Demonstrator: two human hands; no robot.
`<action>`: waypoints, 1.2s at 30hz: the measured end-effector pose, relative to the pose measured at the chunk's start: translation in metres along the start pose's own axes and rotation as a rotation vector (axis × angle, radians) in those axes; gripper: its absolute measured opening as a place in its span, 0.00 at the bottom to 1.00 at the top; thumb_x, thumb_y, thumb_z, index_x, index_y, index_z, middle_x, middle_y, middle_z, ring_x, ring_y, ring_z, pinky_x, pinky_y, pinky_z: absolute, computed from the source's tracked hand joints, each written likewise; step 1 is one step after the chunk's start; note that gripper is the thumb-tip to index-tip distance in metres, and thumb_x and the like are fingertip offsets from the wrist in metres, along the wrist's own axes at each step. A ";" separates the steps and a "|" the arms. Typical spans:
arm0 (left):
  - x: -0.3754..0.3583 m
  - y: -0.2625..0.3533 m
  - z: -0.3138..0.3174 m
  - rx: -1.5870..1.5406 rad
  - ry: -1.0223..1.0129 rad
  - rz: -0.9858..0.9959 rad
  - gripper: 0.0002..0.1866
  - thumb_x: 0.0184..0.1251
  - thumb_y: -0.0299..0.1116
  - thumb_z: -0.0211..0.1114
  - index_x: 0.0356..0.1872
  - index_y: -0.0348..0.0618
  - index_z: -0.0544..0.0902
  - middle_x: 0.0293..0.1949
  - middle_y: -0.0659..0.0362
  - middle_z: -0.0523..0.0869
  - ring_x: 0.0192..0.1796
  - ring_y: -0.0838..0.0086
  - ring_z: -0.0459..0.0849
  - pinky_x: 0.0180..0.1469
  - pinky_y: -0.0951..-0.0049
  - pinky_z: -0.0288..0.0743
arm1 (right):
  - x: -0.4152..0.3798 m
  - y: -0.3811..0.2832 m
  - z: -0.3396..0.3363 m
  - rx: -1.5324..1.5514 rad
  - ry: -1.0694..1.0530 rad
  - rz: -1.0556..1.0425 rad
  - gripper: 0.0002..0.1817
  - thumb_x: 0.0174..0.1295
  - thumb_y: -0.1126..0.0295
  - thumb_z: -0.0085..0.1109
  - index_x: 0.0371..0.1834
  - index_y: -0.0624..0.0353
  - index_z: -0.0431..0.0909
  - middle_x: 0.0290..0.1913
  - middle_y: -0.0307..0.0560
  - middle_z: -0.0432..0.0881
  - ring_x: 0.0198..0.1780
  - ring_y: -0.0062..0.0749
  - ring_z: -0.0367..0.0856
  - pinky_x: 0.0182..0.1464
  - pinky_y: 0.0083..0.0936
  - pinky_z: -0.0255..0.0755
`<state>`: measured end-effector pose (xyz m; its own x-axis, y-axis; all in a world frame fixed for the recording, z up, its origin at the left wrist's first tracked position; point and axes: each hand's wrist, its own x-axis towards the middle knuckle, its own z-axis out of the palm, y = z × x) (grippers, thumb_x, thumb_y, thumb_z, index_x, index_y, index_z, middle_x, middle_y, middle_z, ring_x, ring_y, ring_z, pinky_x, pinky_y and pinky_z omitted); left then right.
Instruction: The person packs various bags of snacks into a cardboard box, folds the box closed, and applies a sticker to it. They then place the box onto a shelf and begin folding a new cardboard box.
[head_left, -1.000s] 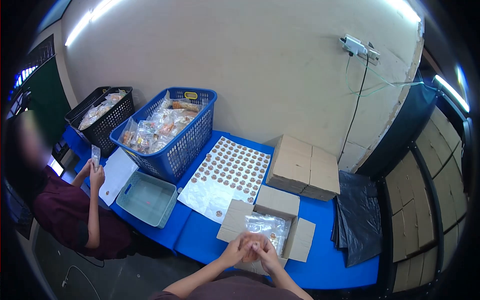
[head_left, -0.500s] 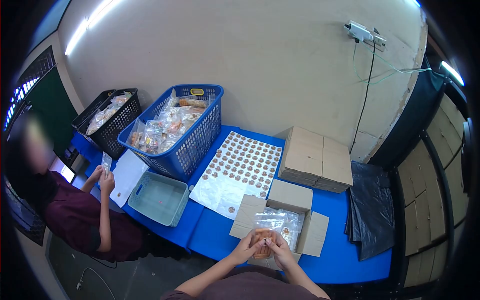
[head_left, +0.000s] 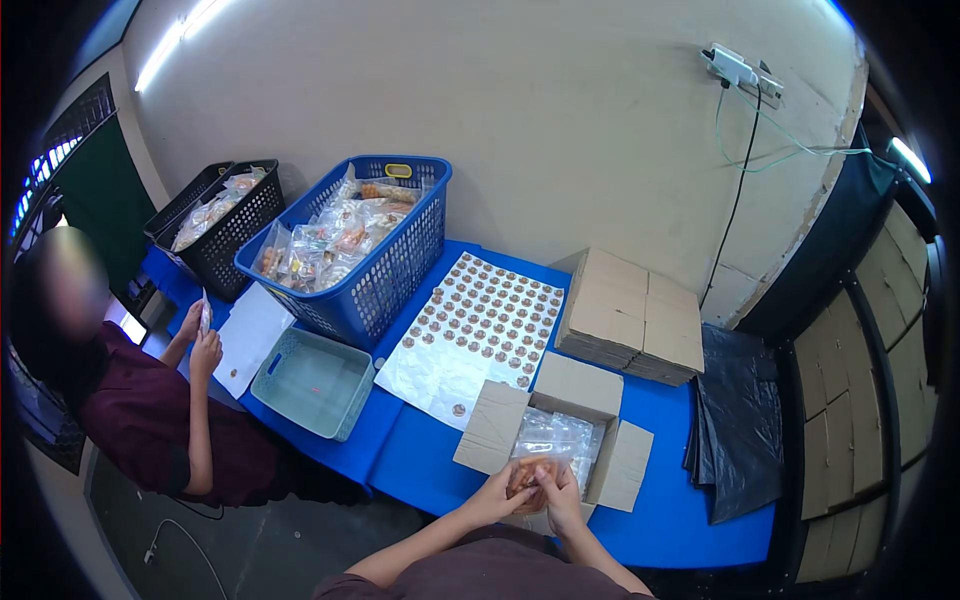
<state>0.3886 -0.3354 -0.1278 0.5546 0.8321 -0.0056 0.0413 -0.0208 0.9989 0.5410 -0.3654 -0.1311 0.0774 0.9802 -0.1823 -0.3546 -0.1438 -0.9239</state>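
A clear plastic packet with orange-brown pieces inside [head_left: 521, 478] is held between my two hands, just over the near side of an open cardboard box [head_left: 620, 465]. My left hand [head_left: 489, 499] grips its left side with the fingers wrapped round it. On the other side, my right hand [head_left: 562, 500] is closed on the packet, thumb and fingers near its middle. Inside the box lie several clear plastic packets [head_left: 560, 437], partly hidden by my hands. The box flaps are spread outward.
A sheet of round stickers [head_left: 425, 378] lies left of the box. Behind are stacked flat cartons [head_left: 630, 315]; black plastic bags [head_left: 738, 430] lie right. Leftward stand a green-grey tray [head_left: 312, 385], a blue basket of packets [head_left: 375, 290] and black baskets [head_left: 245, 225]. A co-worker [head_left: 150, 420] holds a small packet.
The packet in my hands has tilted, and my right hand has shifted up over it. The co-worker's small packet is now seen more edge-on. The view has moved slightly.
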 end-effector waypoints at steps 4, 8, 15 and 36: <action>0.001 -0.006 0.004 -0.011 0.008 0.075 0.27 0.72 0.33 0.58 0.67 0.35 0.62 0.59 0.48 0.73 0.62 0.68 0.73 0.63 0.68 0.66 | 0.004 0.008 -0.004 0.228 0.090 0.061 0.13 0.70 0.65 0.55 0.53 0.58 0.71 0.47 0.39 0.79 0.50 0.21 0.76 0.54 0.22 0.68; 0.003 -0.001 0.003 -0.084 0.074 0.059 0.26 0.74 0.37 0.56 0.67 0.36 0.62 0.59 0.52 0.73 0.62 0.73 0.71 0.63 0.71 0.65 | 0.002 0.004 -0.001 0.040 0.012 -0.007 0.16 0.71 0.63 0.54 0.56 0.58 0.69 0.51 0.39 0.77 0.54 0.22 0.74 0.58 0.22 0.66; 0.006 -0.019 0.001 -0.249 0.048 0.011 0.28 0.76 0.39 0.54 0.69 0.36 0.59 0.61 0.50 0.71 0.65 0.70 0.68 0.67 0.70 0.60 | -0.001 0.025 0.001 0.173 0.068 -0.010 0.17 0.71 0.64 0.54 0.58 0.59 0.67 0.54 0.40 0.74 0.58 0.22 0.70 0.63 0.24 0.61; 0.041 -0.001 -0.002 -0.400 0.168 -0.069 0.16 0.73 0.37 0.59 0.52 0.34 0.80 0.47 0.57 0.85 0.50 0.75 0.83 0.54 0.76 0.74 | 0.018 -0.034 -0.025 -0.128 0.059 -0.062 0.12 0.69 0.65 0.55 0.41 0.63 0.82 0.39 0.43 0.85 0.42 0.22 0.79 0.50 0.22 0.69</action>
<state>0.4096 -0.2996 -0.1292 0.4178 0.9032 -0.0981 -0.2700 0.2266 0.9358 0.5782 -0.3461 -0.1115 0.1517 0.9786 -0.1393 -0.2259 -0.1029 -0.9687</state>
